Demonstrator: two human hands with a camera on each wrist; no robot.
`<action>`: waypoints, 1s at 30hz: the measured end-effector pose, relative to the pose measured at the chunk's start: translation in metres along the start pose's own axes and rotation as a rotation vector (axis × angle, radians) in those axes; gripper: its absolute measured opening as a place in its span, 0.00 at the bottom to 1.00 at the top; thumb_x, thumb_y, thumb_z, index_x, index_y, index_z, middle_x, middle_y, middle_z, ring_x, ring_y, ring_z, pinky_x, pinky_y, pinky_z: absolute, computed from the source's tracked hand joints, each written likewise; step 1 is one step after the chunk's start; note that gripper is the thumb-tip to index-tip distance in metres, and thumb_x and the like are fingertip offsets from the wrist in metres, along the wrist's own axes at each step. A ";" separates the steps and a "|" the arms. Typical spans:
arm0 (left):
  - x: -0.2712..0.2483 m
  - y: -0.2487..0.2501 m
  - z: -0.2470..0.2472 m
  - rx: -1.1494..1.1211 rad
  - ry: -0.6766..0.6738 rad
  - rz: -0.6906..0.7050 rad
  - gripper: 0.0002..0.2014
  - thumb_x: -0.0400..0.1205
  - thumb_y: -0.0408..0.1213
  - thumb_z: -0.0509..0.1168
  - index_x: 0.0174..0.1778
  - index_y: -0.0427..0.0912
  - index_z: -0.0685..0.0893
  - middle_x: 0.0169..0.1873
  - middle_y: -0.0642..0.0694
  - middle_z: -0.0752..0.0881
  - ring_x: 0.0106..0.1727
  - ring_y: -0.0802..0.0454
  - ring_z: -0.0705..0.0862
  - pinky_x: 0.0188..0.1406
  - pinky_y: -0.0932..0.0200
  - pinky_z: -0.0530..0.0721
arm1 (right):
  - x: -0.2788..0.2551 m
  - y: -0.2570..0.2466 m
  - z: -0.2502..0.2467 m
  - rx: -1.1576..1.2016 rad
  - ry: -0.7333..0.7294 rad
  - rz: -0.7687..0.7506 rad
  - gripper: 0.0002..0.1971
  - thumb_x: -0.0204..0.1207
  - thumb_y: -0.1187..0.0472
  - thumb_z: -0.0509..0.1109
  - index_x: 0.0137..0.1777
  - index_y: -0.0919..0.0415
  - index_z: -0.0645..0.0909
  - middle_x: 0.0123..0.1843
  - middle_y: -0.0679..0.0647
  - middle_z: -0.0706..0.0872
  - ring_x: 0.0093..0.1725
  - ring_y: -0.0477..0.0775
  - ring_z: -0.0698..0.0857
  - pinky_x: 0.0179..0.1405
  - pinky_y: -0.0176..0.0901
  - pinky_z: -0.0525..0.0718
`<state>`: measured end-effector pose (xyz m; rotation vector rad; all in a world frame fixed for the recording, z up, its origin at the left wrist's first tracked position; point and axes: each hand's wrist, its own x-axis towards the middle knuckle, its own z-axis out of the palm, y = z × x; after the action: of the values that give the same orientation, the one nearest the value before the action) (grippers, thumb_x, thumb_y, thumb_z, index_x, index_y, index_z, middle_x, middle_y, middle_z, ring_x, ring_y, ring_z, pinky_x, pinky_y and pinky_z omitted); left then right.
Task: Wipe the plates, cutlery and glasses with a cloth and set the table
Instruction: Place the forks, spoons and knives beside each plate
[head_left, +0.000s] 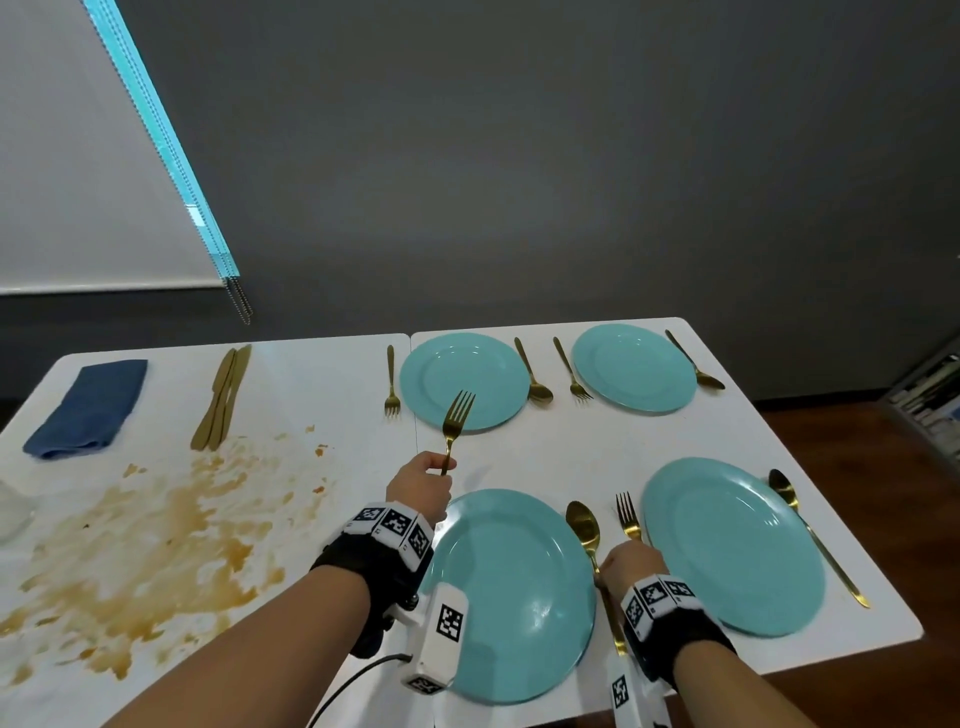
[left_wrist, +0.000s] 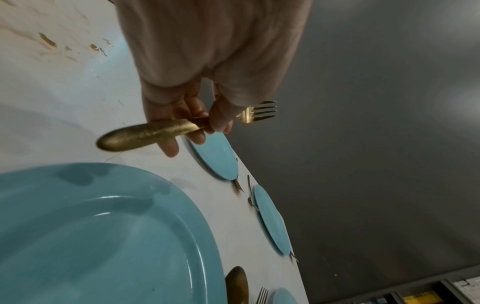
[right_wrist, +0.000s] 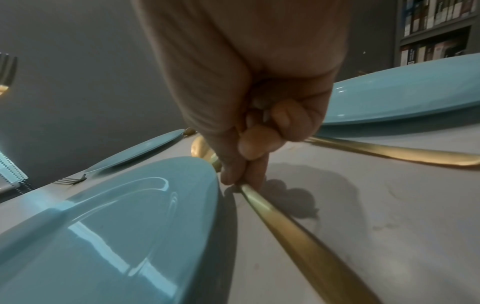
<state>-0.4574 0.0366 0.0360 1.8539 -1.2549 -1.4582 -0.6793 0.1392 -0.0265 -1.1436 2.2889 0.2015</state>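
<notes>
My left hand (head_left: 439, 467) grips a gold fork (head_left: 457, 421) by its handle and holds it tines-up above the table, just beyond the near-left teal plate (head_left: 514, 597). The left wrist view shows thumb and fingers of that hand (left_wrist: 205, 127) curled round the fork (left_wrist: 145, 135). My right hand (head_left: 608, 564) pinches the handle of a gold spoon (head_left: 584, 525) that lies on the table right of that plate. In the right wrist view the right hand (right_wrist: 241, 179) clamps the spoon handle (right_wrist: 298, 232) beside the plate rim (right_wrist: 202, 185).
Three more teal plates (head_left: 732, 545) (head_left: 465, 382) (head_left: 634, 369) lie flanked by gold forks and spoons. Gold knives (head_left: 221, 400) and a folded blue cloth (head_left: 88, 408) lie at the far left. A brown smeared stain (head_left: 156, 545) covers the left table half.
</notes>
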 end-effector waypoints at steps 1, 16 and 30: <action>-0.001 0.001 -0.001 0.002 0.002 0.000 0.13 0.81 0.26 0.56 0.51 0.47 0.81 0.31 0.45 0.79 0.32 0.51 0.78 0.37 0.56 0.84 | 0.001 0.001 0.001 0.010 0.005 0.000 0.15 0.81 0.57 0.62 0.64 0.60 0.80 0.53 0.55 0.87 0.45 0.52 0.82 0.53 0.38 0.77; -0.013 -0.002 -0.011 -0.088 -0.031 -0.057 0.06 0.83 0.32 0.59 0.51 0.43 0.80 0.40 0.44 0.80 0.36 0.51 0.80 0.43 0.49 0.88 | -0.007 -0.008 -0.009 -0.057 0.084 0.008 0.14 0.81 0.56 0.60 0.62 0.62 0.76 0.50 0.53 0.86 0.48 0.54 0.84 0.46 0.41 0.78; -0.017 -0.007 -0.051 -0.231 -0.225 -0.150 0.07 0.82 0.27 0.58 0.47 0.43 0.78 0.45 0.41 0.83 0.43 0.46 0.82 0.44 0.43 0.86 | -0.086 -0.171 -0.038 0.561 -0.112 -0.386 0.08 0.73 0.58 0.74 0.51 0.57 0.87 0.43 0.51 0.88 0.20 0.44 0.79 0.25 0.31 0.78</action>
<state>-0.4075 0.0462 0.0558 1.6967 -1.0090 -1.8507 -0.5223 0.0776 0.0710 -1.1939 1.8061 -0.4819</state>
